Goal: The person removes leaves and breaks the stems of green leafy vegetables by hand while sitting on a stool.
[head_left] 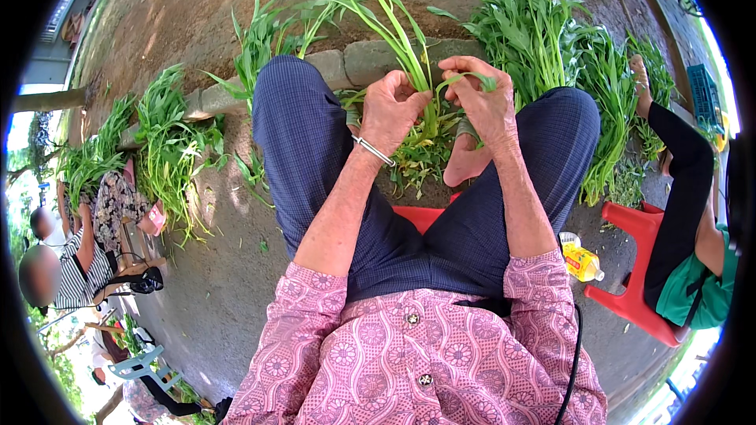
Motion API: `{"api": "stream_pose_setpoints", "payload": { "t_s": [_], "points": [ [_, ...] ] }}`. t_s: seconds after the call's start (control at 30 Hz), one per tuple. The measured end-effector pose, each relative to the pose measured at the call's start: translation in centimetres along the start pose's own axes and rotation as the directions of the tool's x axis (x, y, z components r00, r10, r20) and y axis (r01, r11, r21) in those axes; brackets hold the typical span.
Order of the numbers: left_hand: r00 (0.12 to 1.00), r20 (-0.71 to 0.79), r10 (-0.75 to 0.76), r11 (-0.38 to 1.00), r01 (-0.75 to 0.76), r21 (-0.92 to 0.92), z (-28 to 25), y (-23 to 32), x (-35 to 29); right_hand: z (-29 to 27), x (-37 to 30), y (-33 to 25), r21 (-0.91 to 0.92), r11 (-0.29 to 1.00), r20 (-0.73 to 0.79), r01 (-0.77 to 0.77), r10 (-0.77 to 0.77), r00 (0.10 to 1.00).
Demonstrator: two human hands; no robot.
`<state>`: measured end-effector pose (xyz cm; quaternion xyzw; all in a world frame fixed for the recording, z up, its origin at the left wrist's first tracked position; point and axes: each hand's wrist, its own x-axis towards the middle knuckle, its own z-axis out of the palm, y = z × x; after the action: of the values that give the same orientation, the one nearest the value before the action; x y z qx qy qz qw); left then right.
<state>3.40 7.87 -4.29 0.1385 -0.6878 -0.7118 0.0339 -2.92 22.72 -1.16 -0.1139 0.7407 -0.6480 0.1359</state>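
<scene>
My left hand [389,112], with a metal bangle at the wrist, is closed around the lower stems of a small bunch of water spinach [403,49]. The stalks lean up and away from me, pale green with long narrow leaves toward the tips. Just right of the stems, my right hand [487,108] pinches a thin leaf [482,79] between thumb and fingers. Both hands are raised between my knees. Below them, loose trimmed leaves [421,159], some yellowish, lie in a heap on the ground between my feet.
A stone curb [324,68] runs ahead of me, with a large heap of greens [524,39] right and more piles [169,130] left. A yellow-labelled bottle [581,261] lies near a red plastic stool [630,256] where a person sits. Other people sit at left; a teal crate [703,98] stands far right.
</scene>
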Motion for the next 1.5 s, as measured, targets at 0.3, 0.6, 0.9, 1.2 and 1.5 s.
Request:
{"api": "stream_pose_setpoints", "payload": {
  "t_s": [0.3, 0.6, 0.9, 1.2, 1.5],
  "points": [
    [0.996, -0.038, 0.081, 0.982, -0.074, 0.172, 1.2, -0.7, -0.4, 1.1, 0.0, 1.3, -0.224, 0.947, -0.006, 0.23, -0.238, 0.971],
    [0.979, -0.095, 0.179, 0.919, -0.131, 0.373, 2.0, -0.9, -0.5, 1.3, -0.1, 0.8, -0.284, 0.948, 0.006, 0.141, -0.145, 0.989],
    [0.957, -0.104, 0.272, 0.818, -0.173, 0.548, 2.6, -0.3, -0.9, 1.2, 0.1, 0.9, -0.378, 0.921, -0.026, 0.099, -0.118, 0.993],
    [0.956, -0.104, 0.274, 0.835, -0.183, 0.519, 2.6, -0.4, -1.1, 1.2, 0.2, 1.1, -0.371, 0.923, -0.089, 0.105, -0.148, 0.985],
    [0.977, -0.126, 0.173, 0.894, -0.102, 0.436, 2.3, -0.1, -0.9, 0.9, 0.2, 1.4, -0.192, 0.98, -0.118, 0.05, -0.074, 0.99]
  ]
}}
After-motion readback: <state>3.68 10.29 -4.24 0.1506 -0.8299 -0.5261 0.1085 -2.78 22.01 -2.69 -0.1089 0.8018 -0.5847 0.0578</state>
